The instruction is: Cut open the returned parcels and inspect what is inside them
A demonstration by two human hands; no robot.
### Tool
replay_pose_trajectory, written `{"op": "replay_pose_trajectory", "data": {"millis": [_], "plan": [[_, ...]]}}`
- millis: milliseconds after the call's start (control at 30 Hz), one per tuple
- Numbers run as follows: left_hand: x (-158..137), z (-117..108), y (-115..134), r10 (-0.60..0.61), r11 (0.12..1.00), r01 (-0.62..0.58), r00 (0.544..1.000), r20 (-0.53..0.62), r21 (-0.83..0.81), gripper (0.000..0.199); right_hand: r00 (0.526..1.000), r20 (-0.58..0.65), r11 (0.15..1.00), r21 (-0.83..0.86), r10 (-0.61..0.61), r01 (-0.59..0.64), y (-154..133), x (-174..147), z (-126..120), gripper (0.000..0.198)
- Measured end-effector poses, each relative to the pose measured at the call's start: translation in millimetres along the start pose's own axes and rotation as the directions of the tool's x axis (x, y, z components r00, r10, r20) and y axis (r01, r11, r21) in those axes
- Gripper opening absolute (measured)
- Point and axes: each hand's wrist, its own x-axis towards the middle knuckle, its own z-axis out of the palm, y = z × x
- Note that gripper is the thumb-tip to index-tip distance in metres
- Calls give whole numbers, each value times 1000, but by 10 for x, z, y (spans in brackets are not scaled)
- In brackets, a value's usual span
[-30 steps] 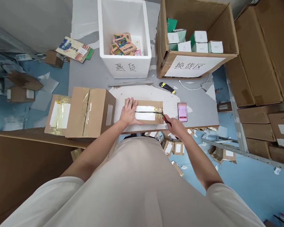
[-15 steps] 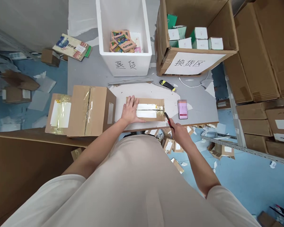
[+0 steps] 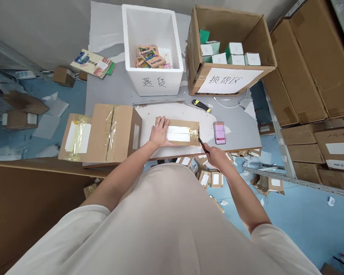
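A small taped cardboard box with a white label lies flat near the table's front edge. My left hand rests on its left end, fingers spread, pressing from above. In my right hand is a utility knife, dark with some red, fingers wrapped round the handle. Its tip is at the box's right end, by the clear tape; whether the blade touches I cannot tell. A second, black and yellow utility knife lies behind the box. To the right is a phone with a lit pink screen.
A white foam bin holding small colourful packs and a large open carton with green-white boxes stand at the back. Taped cartons sit at left, books behind them. Shelved cartons rise at right; opened boxes litter the floor.
The knife has moved from on the tape seam to the box's right edge, slightly towards me. My left hand stays on the box. The camera view has shifted a little.
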Motion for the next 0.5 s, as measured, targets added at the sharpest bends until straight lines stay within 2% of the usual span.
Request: {"op": "replay_pose_trajectory", "data": {"millis": [67, 133, 167, 200, 233, 267, 300, 333, 367, 400, 433, 500], "plan": [[-17, 7, 7, -15, 1000, 15, 1000, -10, -4, 131, 996, -86, 997, 74, 14, -7, 123, -80, 29, 54], [-41, 32, 28, -68, 998, 68, 997, -39, -15, 129, 971, -232, 972, 237, 64, -8, 226, -110, 108, 57], [-54, 49, 47, -112, 993, 111, 992, -60, -26, 129, 949, -296, 933, 360, 105, 9, 247, -88, 169, 58], [-68, 68, 70, -166, 986, 163, 983, -83, -41, 130, 929, -335, 860, 509, 156, 39, 233, -35, 244, 60], [-81, 85, 96, -224, 974, 219, 969, -102, -57, 130, 917, -339, 740, 668, 211, 76, 182, 51, 330, 64], [-94, 98, 124, -279, 959, 273, 954, -110, -73, 130, 917, -307, 575, 810, 254, 112, 92, 165, 423, 67], [-107, 105, 152, -327, 944, 318, 939, -108, -87, 129, 922, -249, 362, 922, 295, 133, -29, 300, 517, 72], [-123, 103, 177, -361, 931, 352, 928, -95, -99, 127, 931, -186, 160, 977, 313, 142, -171, 446, 606, 77], [-143, 92, 195, -385, 920, 376, 920, -79, -111, 123, 928, -150, 10, 988, 340, 157, -320, 591, 683, 77], [-169, 74, 206, -400, 912, 391, 914, -66, -123, 117, 917, -142, -92, 978, 373, 190, -463, 726, 742, 77], [-201, 52, 207, -409, 907, 398, 910, -64, -136, 109, 907, -145, -156, 962, 395, 222, -585, 845, 780, 77], [-286, 7, 179, -423, 899, 405, 901, -94, -164, 93, 886, -176, -199, 938, 428, 283, -742, 1028, 785, 75]]}}
